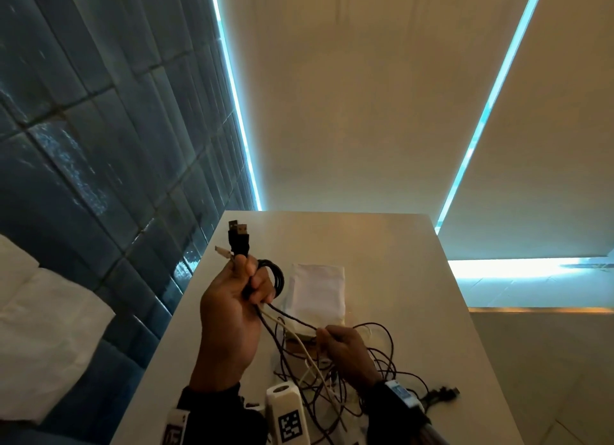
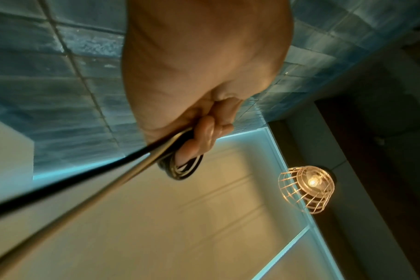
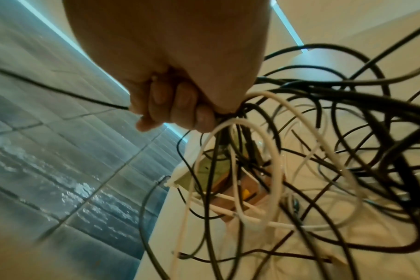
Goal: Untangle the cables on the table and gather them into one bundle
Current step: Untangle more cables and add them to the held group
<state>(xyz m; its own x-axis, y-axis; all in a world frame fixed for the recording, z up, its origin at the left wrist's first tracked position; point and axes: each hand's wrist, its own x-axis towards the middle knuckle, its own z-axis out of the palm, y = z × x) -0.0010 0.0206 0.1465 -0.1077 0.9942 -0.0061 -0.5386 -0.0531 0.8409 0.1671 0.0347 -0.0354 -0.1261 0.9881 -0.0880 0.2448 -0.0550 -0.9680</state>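
Note:
My left hand [image 1: 244, 286] is raised above the white table [image 1: 398, 251] and grips a small coil of black cable [image 1: 277, 280]. Two black USB plugs [image 1: 238, 237] and a white plug [image 1: 223, 252] stick up out of its fist. In the left wrist view the left hand [image 2: 199, 136] has curled fingers around the black coil [image 2: 180, 168], with black and pale strands running off to the lower left. My right hand [image 1: 335, 341] is lower and grips strands of the tangle of black and white cables [image 1: 349, 384] on the table. In the right wrist view the right hand [image 3: 175, 111] is a fist over the tangle [image 3: 300, 151].
A white pouch [image 1: 317, 291] lies on the table behind the tangle. A brown and white box [image 3: 230, 189] sits under the cables. A dark tiled wall [image 1: 99, 145] runs along the table's left edge. White marked devices [image 1: 287, 414] stand at the near edge.

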